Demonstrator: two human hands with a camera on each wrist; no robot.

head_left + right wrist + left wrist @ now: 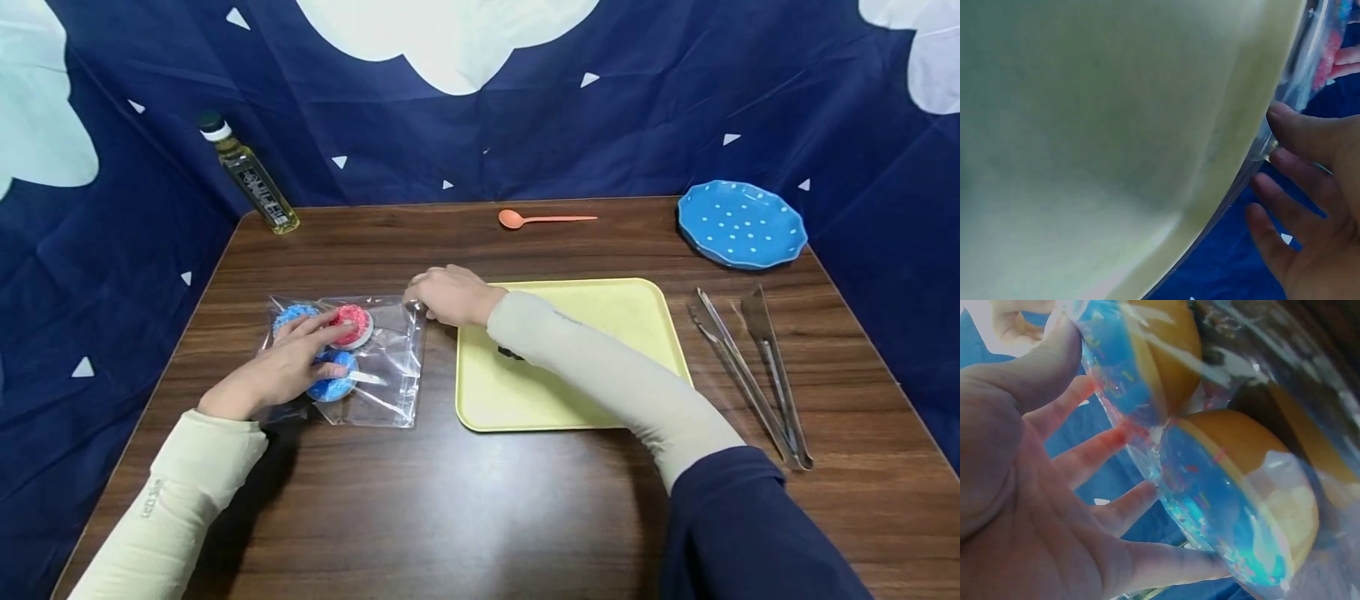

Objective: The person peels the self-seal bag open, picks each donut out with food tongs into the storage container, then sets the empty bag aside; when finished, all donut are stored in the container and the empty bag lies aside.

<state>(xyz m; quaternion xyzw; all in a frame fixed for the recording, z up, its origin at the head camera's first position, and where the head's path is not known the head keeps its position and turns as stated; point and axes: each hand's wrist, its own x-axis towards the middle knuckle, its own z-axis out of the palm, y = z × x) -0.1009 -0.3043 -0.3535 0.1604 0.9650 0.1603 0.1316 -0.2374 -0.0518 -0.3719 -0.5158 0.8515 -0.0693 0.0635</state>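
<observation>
Narrow brown wood tabletop strip [438, 375] left of yellow rectangular tray [517, 398], then transparent plastic bag [388, 350] of round blue and red pastries [327, 389], left hand [288, 362] spread over it, right hand [452, 296] pinching its tray-side corner.

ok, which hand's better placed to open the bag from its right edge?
Probably the right hand: its fingers are at the clear bag's far right corner, while the left hand spreads over the sprinkled rounds.

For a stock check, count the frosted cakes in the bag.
3 in the bag: far blue cake at left, red cake to its right, near blue cake toward the person. The left hand may hide more.
</observation>
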